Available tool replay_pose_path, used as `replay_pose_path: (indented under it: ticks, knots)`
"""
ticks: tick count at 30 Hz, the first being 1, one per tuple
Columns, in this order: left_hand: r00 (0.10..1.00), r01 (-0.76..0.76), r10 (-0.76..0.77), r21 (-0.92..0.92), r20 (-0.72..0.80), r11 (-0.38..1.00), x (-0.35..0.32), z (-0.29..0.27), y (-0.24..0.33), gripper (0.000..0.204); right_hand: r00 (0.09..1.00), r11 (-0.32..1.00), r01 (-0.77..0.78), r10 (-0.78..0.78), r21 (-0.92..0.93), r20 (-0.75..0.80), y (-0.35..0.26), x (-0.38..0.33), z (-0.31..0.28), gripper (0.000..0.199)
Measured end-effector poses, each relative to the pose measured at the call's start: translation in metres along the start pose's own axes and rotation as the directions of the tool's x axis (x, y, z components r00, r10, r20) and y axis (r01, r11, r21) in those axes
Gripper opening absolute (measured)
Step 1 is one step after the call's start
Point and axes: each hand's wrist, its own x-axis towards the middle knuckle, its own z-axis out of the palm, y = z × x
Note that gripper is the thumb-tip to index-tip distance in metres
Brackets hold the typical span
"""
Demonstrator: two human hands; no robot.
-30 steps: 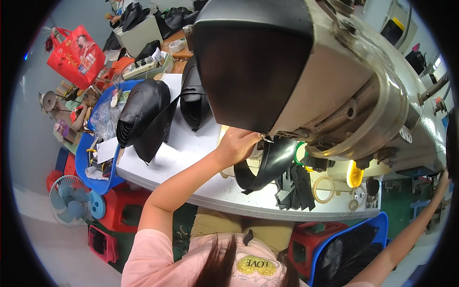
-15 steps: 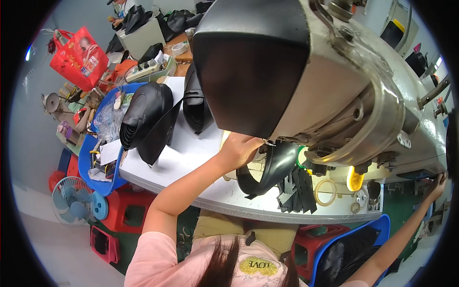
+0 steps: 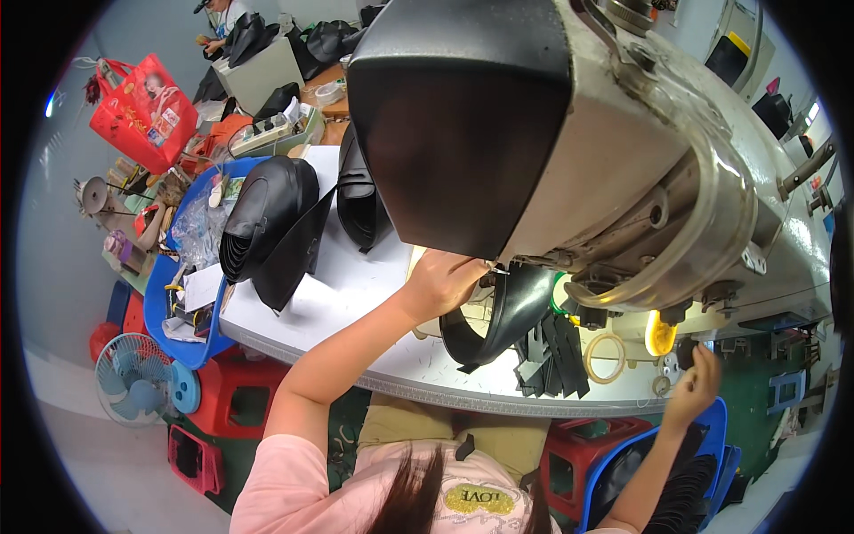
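Observation:
Under the head of a pale sewing machine [image 3: 614,160], my left hand [image 3: 445,283] is closed, its fingertips together beside the needle area. What they pinch is too small to make out. Just right of those fingers, a curved black leather-like piece [image 3: 511,320] lies under the machine head. My right hand [image 3: 694,387] is at the table's right end, fingers curled against a small dark object [image 3: 685,353]. Several narrow black strips [image 3: 556,356] and a cream ring [image 3: 605,358] lie between the hands.
Folded black leather-like pieces [image 3: 271,218] are stacked on the white table [image 3: 374,356] at left. Blue bins [image 3: 165,298] flank it; the lower right bin [image 3: 614,463] holds black pieces. A fan [image 3: 133,378] and red stools [image 3: 222,396] stand below. Another person [image 3: 227,22] is far back.
My right hand has come from the machine's far right end leftward and down to the small dark object at the table's right end. My left hand stays by the needle area.

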Motion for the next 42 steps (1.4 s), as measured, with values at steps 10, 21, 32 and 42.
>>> replay_pose_path:
  ticks: [10,21,32,42]
  knots:
    - [0.998,-0.032,0.034,-0.039,0.057,0.999,-0.003,-0.010,0.012,0.018,0.998,0.995,-0.064,0.066,0.078,-0.020,-0.002,-0.005,0.005,0.025]
    - [0.997,-0.011,0.014,-0.031,0.082,0.999,0.003,-0.015,0.018,0.019,0.667,0.792,-0.589,0.590,0.164,-0.455,0.230,0.130,-0.113,0.041]
    - [0.998,0.048,-0.044,-0.105,0.045,0.993,-0.001,-0.010,0.017,0.019,0.669,0.674,-0.577,0.714,0.462,-0.207,0.324,-0.013,-0.006,0.045]
    - [0.995,0.092,-0.088,-0.132,0.037,0.987,-0.005,-0.009,0.017,0.016,0.608,0.613,-0.598,0.767,0.517,-0.206,0.319,0.022,-0.034,0.050]
